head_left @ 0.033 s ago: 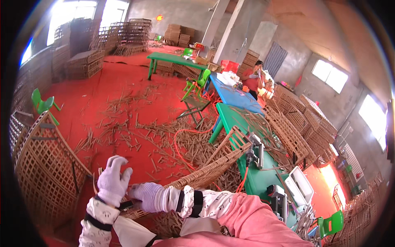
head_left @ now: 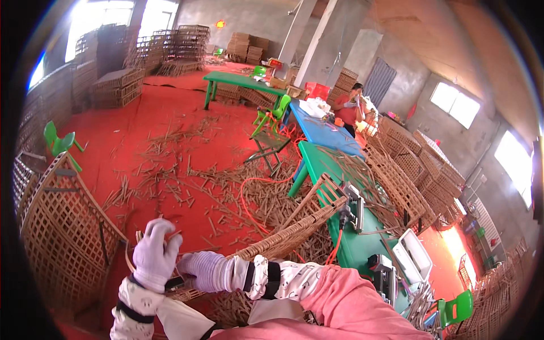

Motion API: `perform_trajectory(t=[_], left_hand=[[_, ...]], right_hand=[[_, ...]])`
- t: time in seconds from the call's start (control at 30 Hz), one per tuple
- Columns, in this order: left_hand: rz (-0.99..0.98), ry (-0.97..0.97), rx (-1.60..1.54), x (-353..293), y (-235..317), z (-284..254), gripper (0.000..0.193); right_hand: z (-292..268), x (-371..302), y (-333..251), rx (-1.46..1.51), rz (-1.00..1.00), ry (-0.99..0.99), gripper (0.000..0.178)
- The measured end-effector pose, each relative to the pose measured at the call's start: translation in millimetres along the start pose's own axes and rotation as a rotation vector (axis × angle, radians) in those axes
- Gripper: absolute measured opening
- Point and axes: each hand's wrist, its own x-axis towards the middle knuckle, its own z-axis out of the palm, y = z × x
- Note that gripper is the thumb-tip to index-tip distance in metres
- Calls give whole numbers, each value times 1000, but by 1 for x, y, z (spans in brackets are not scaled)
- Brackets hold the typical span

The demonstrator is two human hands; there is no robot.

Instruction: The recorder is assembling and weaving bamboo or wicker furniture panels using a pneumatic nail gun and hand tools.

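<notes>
A long woven basket frame (head_left: 283, 233) of brown strips slants across my lap toward the green table. My right hand (head_left: 207, 272), in a striped pale glove, curls round its near end; its fingertips are partly hidden. A small dark object (head_left: 174, 281) shows by those fingertips, too covered to name. Just left of it, my left hand (head_left: 156, 249), in a pale glove, is raised with bent fingers and thumb apart, and nothing shows between them. A thin curved strip (head_left: 129, 258) passes beside and behind this hand.
A lattice panel (head_left: 68, 238) leans at the left. Cut strips (head_left: 272, 198) litter the red floor. The green table (head_left: 368, 243) at right carries a power tool (head_left: 354, 207), an orange cord (head_left: 336, 246) and a white bin (head_left: 412, 255). Another person (head_left: 347, 110) works beyond the blue table (head_left: 323, 130).
My left hand has dropped very slightly. My right hand and the basket frame look unmoved.
</notes>
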Motion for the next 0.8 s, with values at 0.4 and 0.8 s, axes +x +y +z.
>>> perform_trajectory(t=[0.4,0.8], left_hand=[[-38,3,56,-126,16,5,24],[-737,-246,-798,-107,30,0,19]], right_hand=[[0,3,10,190,51,-30,24],[2,-3,19,127,-110,61,23]])
